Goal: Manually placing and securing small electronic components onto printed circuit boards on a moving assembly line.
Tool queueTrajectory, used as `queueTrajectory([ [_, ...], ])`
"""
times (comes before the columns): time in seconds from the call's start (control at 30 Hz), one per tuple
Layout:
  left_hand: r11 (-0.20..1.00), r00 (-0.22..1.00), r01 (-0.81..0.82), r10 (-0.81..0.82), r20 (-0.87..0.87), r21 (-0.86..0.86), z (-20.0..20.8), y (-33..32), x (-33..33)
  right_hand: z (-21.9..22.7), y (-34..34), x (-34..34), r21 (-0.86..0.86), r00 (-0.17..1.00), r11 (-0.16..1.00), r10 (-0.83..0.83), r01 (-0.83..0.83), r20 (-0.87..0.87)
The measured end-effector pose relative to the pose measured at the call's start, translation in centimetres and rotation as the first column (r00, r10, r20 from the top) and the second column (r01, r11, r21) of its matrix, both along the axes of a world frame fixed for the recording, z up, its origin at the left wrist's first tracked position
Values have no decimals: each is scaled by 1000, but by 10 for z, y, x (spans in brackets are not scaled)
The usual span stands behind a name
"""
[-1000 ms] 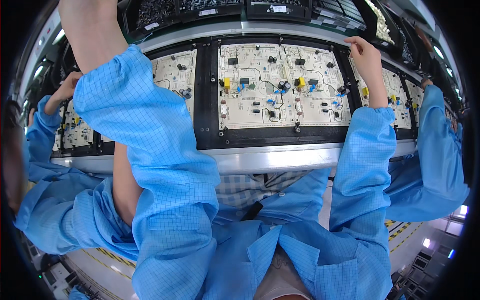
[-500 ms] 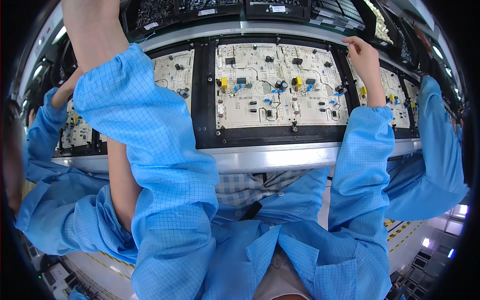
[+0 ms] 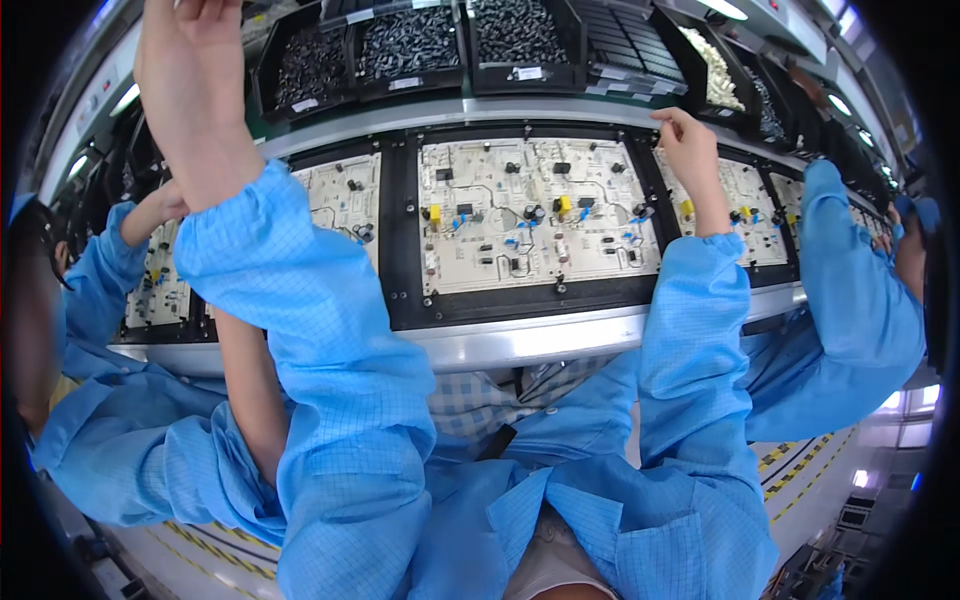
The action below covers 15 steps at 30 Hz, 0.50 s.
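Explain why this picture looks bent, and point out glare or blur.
In the head view, the fisheye lens bows the metal rail and leaves dark corners; there too, glare whitens part of that rail and a ceiling lamp looks washed out; in that view, the middle circuit boards look fairly sharp, a co-worker's head at the left blurred.

Bright metal, matt black, woven blue

The pale circuit board looks smooth and satin, its yellow block like plastic. Around it, the black frame is mostly matt. The metal rail shines with soft, streaky highlights. Black bins look like smooth plastic; their labels resemble paper. The blue sleeve is creased, grid-woven cloth; the checked garment, softer matt cloth.
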<state>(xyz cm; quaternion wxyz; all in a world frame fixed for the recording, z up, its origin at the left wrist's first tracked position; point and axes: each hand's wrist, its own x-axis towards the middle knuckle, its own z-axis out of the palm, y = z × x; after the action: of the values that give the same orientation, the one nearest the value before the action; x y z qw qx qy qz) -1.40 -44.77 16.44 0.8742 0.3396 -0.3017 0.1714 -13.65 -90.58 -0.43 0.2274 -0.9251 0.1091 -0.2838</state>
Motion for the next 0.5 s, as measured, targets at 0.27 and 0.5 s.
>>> queueTrajectory([
  [0.27,972,973,-216,222,63,-91,11,-29,-57,-7,-7,2,23,998,999,-31,32,-53],
  [0.5,975,977,-202,208,56,-98,12,-36,-56,-10,-13,1,-63,999,998,-4,1,-47],
])
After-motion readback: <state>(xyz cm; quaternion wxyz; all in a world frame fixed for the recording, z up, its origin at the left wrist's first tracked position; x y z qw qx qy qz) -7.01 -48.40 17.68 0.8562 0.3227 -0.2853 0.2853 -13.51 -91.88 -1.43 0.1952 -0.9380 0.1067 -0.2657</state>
